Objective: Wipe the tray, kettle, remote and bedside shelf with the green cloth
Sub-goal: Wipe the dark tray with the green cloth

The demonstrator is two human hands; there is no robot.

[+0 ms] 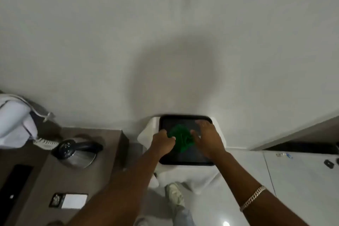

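A black rectangular tray (185, 160) lies on a white-draped stand against the wall. A crumpled green cloth (180, 138) rests on the tray's middle. My left hand (162, 142) is closed on the cloth's left edge. My right hand (207, 138) lies flat with fingers spread on the tray, touching the cloth's right side. A steel kettle (77, 151) with a black lid and handle stands on the brown bedside shelf (60, 174) to the left. A long dark object (15, 183) lies at the shelf's left; I cannot tell if it is the remote.
A white telephone (13, 124) with a coiled cord sits at the shelf's back left. A small card stand (68, 201) lies near the shelf's front. My shoe (175, 195) stands on the glossy floor below the tray. A white counter (302, 174) runs to the right.
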